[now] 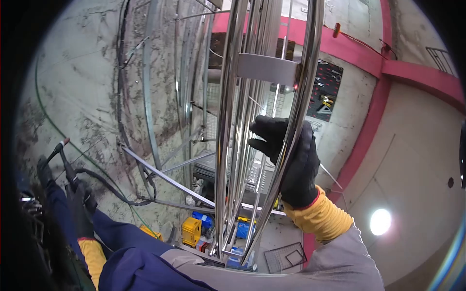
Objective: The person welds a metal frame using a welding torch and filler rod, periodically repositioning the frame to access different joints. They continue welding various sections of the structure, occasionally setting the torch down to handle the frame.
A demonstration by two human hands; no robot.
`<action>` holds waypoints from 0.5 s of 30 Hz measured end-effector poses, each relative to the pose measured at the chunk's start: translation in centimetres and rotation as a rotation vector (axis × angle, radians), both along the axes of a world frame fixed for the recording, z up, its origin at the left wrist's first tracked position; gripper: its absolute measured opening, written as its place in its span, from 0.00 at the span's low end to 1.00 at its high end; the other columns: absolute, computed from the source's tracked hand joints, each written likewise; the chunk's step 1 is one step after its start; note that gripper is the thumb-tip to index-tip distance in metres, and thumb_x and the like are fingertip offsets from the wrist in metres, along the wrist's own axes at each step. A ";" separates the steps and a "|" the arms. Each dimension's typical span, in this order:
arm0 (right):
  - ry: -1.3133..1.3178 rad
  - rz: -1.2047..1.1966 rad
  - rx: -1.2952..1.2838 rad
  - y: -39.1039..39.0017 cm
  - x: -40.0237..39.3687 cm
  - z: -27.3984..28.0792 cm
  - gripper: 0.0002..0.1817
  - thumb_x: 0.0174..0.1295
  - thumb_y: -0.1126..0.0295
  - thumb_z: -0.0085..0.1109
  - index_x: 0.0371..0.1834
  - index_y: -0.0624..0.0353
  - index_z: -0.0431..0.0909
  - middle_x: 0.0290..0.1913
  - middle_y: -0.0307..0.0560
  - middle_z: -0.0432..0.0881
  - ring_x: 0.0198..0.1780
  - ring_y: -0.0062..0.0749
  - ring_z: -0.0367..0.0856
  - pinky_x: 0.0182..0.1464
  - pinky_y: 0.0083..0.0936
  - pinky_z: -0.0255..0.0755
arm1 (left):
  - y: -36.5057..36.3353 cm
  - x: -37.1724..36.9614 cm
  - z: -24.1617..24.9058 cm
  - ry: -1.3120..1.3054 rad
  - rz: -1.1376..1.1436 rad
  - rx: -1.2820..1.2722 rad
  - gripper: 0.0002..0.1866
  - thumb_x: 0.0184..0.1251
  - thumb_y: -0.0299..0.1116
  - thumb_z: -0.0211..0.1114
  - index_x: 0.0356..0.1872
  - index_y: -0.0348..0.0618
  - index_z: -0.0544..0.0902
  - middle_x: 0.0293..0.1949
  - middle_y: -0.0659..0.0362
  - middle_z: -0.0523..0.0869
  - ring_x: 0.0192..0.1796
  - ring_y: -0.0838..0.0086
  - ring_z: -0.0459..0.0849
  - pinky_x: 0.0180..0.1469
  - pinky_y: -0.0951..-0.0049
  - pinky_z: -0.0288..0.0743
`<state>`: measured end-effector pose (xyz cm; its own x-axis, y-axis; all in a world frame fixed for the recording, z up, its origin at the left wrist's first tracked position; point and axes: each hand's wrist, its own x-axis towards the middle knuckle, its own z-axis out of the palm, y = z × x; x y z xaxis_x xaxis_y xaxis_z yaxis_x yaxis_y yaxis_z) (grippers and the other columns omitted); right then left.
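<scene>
A bundle of long, shiny metal tubes (236, 111) rises through the middle, with a curved grey band (268, 69) bridging two of them near the top. My right hand (298, 165), in a black glove with a yellow cuff, is around the right-hand tube; two fingers stretch out to its left and the rest of the hand shows to its right. At the lower left, my left hand (81, 206), gloved alike, is closed on a dark torch (68, 167) with a cable running from it. The torch's tip points up, away from the tubes.
Green and black cables run along the stained wall (73, 92) at left. A thin metal bar (167, 177) slants toward the tubes. Below are a yellow box (191, 231), blue items and a wire grid (285, 257). A tool board (326, 89) hangs behind; pink beams (361, 131) stand right.
</scene>
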<state>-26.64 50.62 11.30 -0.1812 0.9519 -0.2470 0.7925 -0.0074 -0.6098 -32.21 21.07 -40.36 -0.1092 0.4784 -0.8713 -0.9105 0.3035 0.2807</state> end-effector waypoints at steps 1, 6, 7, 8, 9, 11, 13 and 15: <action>-0.042 0.000 0.010 -0.2 -0.5 0.1 0.37 0.87 0.39 0.32 0.67 0.63 0.77 0.65 0.64 0.86 0.67 0.57 0.86 0.66 0.54 0.83 | -0.2 0.1 -0.6 0.036 -0.039 -0.029 0.24 0.81 0.44 0.67 0.69 0.41 0.80 0.49 0.60 0.86 0.44 0.76 0.85 0.40 0.74 0.80; -0.075 -0.031 0.002 -0.4 -0.8 -0.1 0.39 0.87 0.40 0.29 0.67 0.67 0.77 0.65 0.69 0.85 0.67 0.61 0.86 0.66 0.56 0.83 | 1.2 -0.7 -1.9 0.234 -0.226 -0.089 0.23 0.81 0.43 0.67 0.68 0.40 0.81 0.49 0.60 0.86 0.44 0.75 0.85 0.39 0.73 0.79; -0.161 0.005 -0.005 -0.3 -0.8 0.3 0.39 0.87 0.41 0.28 0.66 0.68 0.78 0.65 0.70 0.85 0.66 0.64 0.86 0.65 0.57 0.83 | 1.6 -1.1 -2.0 0.275 -0.257 -0.092 0.23 0.81 0.43 0.67 0.68 0.40 0.81 0.49 0.60 0.86 0.44 0.75 0.85 0.39 0.73 0.79; -0.164 0.002 -0.004 -0.3 -0.9 0.4 0.39 0.87 0.41 0.28 0.66 0.68 0.78 0.65 0.70 0.85 0.66 0.64 0.86 0.65 0.57 0.83 | 2.2 -1.4 -2.0 0.316 -0.287 -0.097 0.23 0.81 0.43 0.67 0.68 0.40 0.81 0.49 0.60 0.86 0.44 0.75 0.85 0.39 0.73 0.79; -0.124 -0.020 -0.043 -0.3 -1.0 0.3 0.40 0.87 0.41 0.28 0.65 0.69 0.78 0.65 0.71 0.85 0.66 0.65 0.85 0.65 0.58 0.83 | 2.6 -1.7 -1.9 0.356 -0.318 -0.099 0.23 0.82 0.43 0.67 0.68 0.39 0.81 0.49 0.60 0.86 0.44 0.75 0.85 0.39 0.73 0.79; -0.078 -0.058 -0.073 -0.5 -1.0 0.3 0.40 0.87 0.40 0.28 0.64 0.70 0.78 0.64 0.72 0.85 0.65 0.66 0.86 0.63 0.59 0.83 | 3.5 -2.6 -1.7 0.436 -0.368 -0.094 0.23 0.82 0.42 0.66 0.67 0.39 0.81 0.49 0.60 0.87 0.44 0.75 0.85 0.39 0.73 0.79; -0.096 -0.044 -0.083 0.0 -0.7 0.4 0.40 0.87 0.40 0.27 0.64 0.69 0.78 0.64 0.71 0.85 0.65 0.65 0.86 0.63 0.59 0.83 | 4.6 -3.5 -1.1 0.519 -0.413 -0.087 0.23 0.82 0.42 0.66 0.67 0.38 0.81 0.49 0.60 0.87 0.44 0.75 0.85 0.39 0.73 0.79; -0.118 -0.001 -0.109 0.2 -0.1 0.8 0.41 0.87 0.40 0.25 0.64 0.69 0.79 0.63 0.71 0.85 0.64 0.63 0.86 0.63 0.58 0.83 | 5.8 -4.6 0.2 0.613 -0.459 -0.055 0.22 0.82 0.42 0.66 0.67 0.38 0.81 0.49 0.60 0.87 0.44 0.74 0.85 0.39 0.73 0.78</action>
